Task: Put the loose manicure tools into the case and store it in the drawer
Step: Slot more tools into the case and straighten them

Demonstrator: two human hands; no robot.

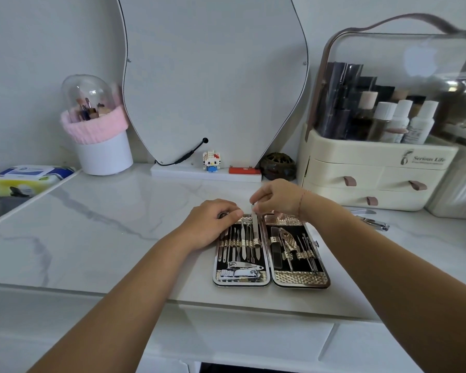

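Slotting a slim steel tool into the open case.

The right hand (277, 196) is pinching the slim silver metal manicure tool (255, 230) by its upper end between thumb and fingertips. It is feeding the tool under the gold elastic band in the left half of the open gold-trimmed black manicure case (299, 278), which is lying flat on the white marble-patterned tabletop (105, 224). The left hand (213, 224) is resting bent-fingered on the case's far left corner; whether it is gripping or only pressing, I cannot tell. Chrome nail clippers (374, 222) are lying loose to the right, near the cream drawer organiser (361, 179). The next move is probably seating this tool fully, then fetching those.
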